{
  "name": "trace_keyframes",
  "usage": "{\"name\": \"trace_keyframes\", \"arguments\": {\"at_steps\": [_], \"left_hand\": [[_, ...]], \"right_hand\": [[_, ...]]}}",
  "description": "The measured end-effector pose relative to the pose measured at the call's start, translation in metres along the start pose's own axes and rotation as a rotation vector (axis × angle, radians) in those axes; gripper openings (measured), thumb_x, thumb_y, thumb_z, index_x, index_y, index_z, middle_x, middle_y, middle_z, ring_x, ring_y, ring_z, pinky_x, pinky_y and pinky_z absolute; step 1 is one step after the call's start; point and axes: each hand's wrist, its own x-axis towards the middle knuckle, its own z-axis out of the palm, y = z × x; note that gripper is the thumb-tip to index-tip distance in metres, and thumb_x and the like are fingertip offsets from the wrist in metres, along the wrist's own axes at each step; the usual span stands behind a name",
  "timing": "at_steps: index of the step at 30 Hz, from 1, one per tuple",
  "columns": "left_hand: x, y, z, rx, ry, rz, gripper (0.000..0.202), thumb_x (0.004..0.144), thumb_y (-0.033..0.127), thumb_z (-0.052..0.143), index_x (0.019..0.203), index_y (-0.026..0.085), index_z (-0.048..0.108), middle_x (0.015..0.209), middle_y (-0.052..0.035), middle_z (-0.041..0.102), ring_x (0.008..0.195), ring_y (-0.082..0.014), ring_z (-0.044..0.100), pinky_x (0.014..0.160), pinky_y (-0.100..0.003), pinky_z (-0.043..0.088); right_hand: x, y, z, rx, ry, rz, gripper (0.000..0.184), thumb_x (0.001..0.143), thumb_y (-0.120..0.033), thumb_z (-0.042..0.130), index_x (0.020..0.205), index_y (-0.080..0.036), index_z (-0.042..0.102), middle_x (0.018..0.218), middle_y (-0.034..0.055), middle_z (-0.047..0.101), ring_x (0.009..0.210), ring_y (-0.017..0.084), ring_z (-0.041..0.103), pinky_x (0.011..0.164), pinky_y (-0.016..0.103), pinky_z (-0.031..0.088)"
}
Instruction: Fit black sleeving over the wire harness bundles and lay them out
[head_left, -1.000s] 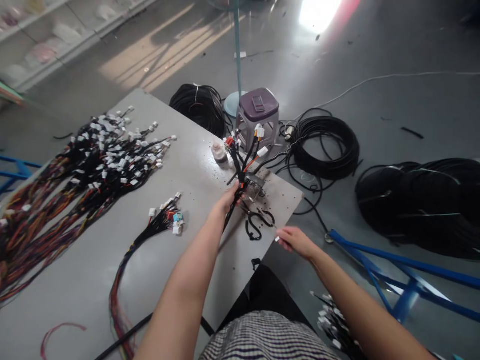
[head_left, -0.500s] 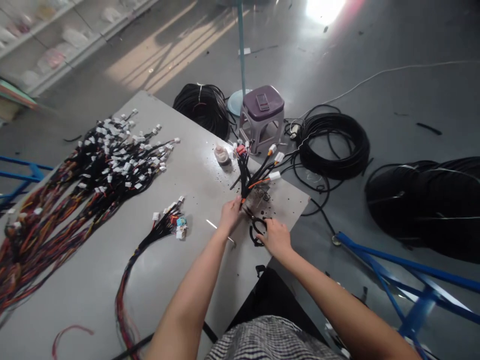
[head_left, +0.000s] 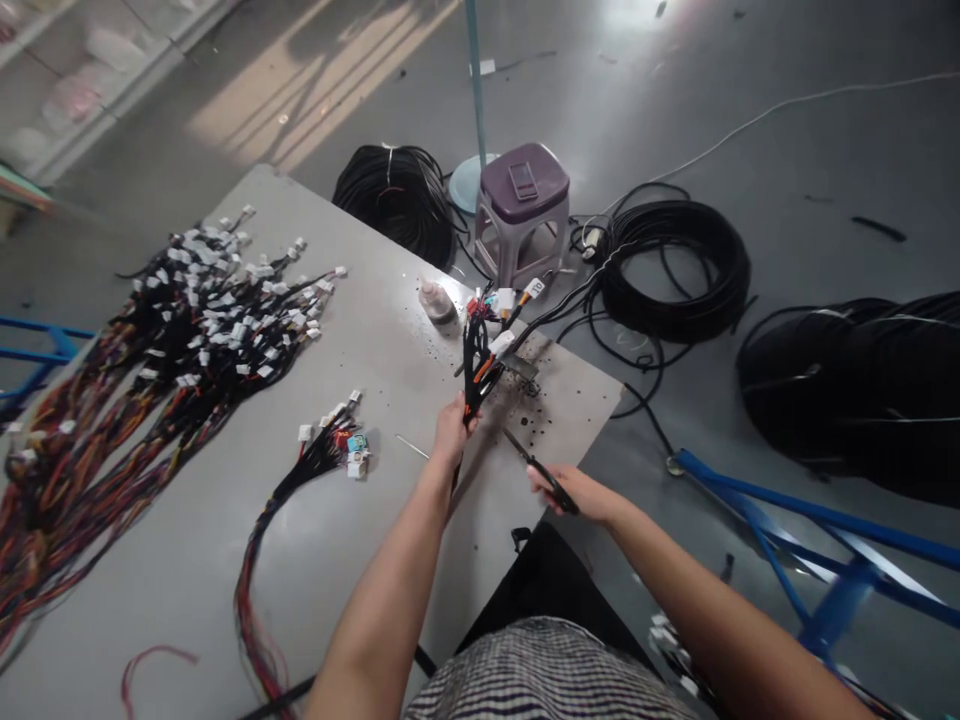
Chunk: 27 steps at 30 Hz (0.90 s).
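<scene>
My left hand (head_left: 452, 428) is closed around a wire harness (head_left: 472, 375), just below where its black-sleeved branches fan out. White and red connectors tip those branches, and some orange wire shows among them. To the right, my right hand (head_left: 559, 490) grips a pair of black-handled scissors (head_left: 541, 470). Their blades look closed and point up and left, apart from the harness. A small metal piece (head_left: 521, 370) lies behind the harness amid dark scraps on the table (head_left: 390, 560).
Many harnesses (head_left: 225, 320) are heaped on the table's left, with one separate harness (head_left: 300, 475) nearer. A small bottle (head_left: 436, 302) stands near the far edge. Beyond are a purple stool (head_left: 525, 185), cable coils (head_left: 675, 270) and a blue metal frame (head_left: 780, 520).
My right hand has drawn right and down from the harness, turning the scissors and bringing their blades together. My left hand has shifted slightly left and down with the harness, whose branches have swung closer together.
</scene>
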Motion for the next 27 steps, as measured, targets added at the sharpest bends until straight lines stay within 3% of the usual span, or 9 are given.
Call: {"name": "trace_keyframes", "arguments": {"at_steps": [3,8,14,17,19,21,23,25,27], "left_hand": [[-0.002,-0.001,-0.004,-0.074,-0.057,-0.022,0.062,0.082,0.071,0.038,0.064,0.015,0.058,0.039,0.0046,0.033,0.037,-0.0077,0.024,0.042,-0.024,0.016],[0.001,-0.003,-0.006,-0.156,-0.114,-0.021,0.058,0.081,0.069,0.043,0.067,0.015,0.057,0.042,0.0053,0.034,0.037,-0.0066,0.023,0.041,-0.023,0.015],[0.001,0.000,-0.006,-0.120,-0.096,-0.006,0.061,0.073,0.076,0.052,0.062,0.015,0.054,0.040,0.0065,0.032,0.038,-0.0053,0.021,0.042,-0.023,0.013],[-0.003,0.009,-0.008,-0.081,-0.089,0.016,0.065,0.071,0.079,0.053,0.067,0.014,0.059,0.041,0.0061,0.034,0.039,-0.0054,0.023,0.042,-0.023,0.014],[-0.008,0.016,-0.010,-0.085,-0.158,0.009,0.066,0.071,0.077,0.056,0.083,0.013,0.065,0.049,0.0041,0.044,0.041,-0.0052,0.025,0.042,-0.022,0.016],[-0.017,0.023,-0.013,-0.088,-0.250,0.022,0.064,0.071,0.073,0.061,0.095,0.014,0.065,0.062,0.0011,0.054,0.043,-0.0049,0.027,0.042,-0.022,0.018],[-0.030,0.030,-0.015,-0.049,-0.288,0.081,0.055,0.074,0.067,0.063,0.090,0.014,0.065,0.069,-0.0010,0.058,0.047,-0.0055,0.031,0.045,-0.022,0.023],[-0.048,0.037,-0.011,0.053,-0.297,0.172,0.048,0.079,0.062,0.060,0.084,0.014,0.066,0.071,-0.0027,0.059,0.054,-0.0086,0.041,0.051,-0.022,0.033],[-0.072,0.042,0.002,0.162,-0.337,0.287,0.043,0.084,0.057,0.057,0.090,0.016,0.068,0.080,-0.0059,0.065,0.069,-0.0151,0.054,0.066,-0.026,0.045]], "right_hand": [[0.013,-0.017,-0.011,0.227,-0.071,-0.033,0.076,0.064,-0.089,0.055,0.082,-0.014,0.056,0.057,-0.0013,0.049,0.047,0.009,0.046,0.048,0.021,0.037],[0.035,-0.054,-0.022,0.155,-0.114,-0.095,0.075,0.065,-0.087,0.057,0.075,-0.013,0.059,0.055,0.0009,0.052,0.044,0.008,0.048,0.045,0.020,0.039],[0.049,-0.084,-0.034,-0.076,-0.085,-0.053,0.060,0.065,-0.073,0.069,0.059,-0.016,0.054,0.046,0.0009,0.047,0.038,0.011,0.044,0.039,0.024,0.036],[0.048,-0.076,-0.034,-0.357,0.009,-0.073,0.053,0.067,-0.060,0.075,0.049,-0.017,0.048,0.044,0.0025,0.046,0.042,0.012,0.044,0.041,0.024,0.031],[0.043,-0.063,-0.032,-0.577,0.144,-0.079,0.049,0.068,-0.051,0.077,0.047,-0.017,0.048,0.049,0.0049,0.050,0.050,0.015,0.049,0.046,0.024,0.032],[0.035,-0.052,-0.029,-0.712,0.269,-0.104,0.039,0.069,-0.044,0.076,0.053,-0.017,0.053,0.059,0.0076,0.057,0.062,0.019,0.056,0.055,0.025,0.037],[0.023,-0.046,-0.024,-0.686,0.360,-0.187,0.031,0.073,-0.046,0.071,0.071,-0.016,0.064,0.080,0.0112,0.065,0.079,0.024,0.061,0.068,0.028,0.044],[0.008,-0.047,-0.014,-0.469,0.420,-0.349,0.045,0.080,-0.056,0.060,0.099,-0.015,0.067,0.102,0.0136,0.065,0.095,0.026,0.061,0.082,0.032,0.047],[-0.007,-0.051,0.002,-0.173,0.446,-0.533,0.056,0.087,-0.063,0.046,0.114,-0.016,0.062,0.114,0.0132,0.062,0.106,0.025,0.059,0.092,0.035,0.047]]}}
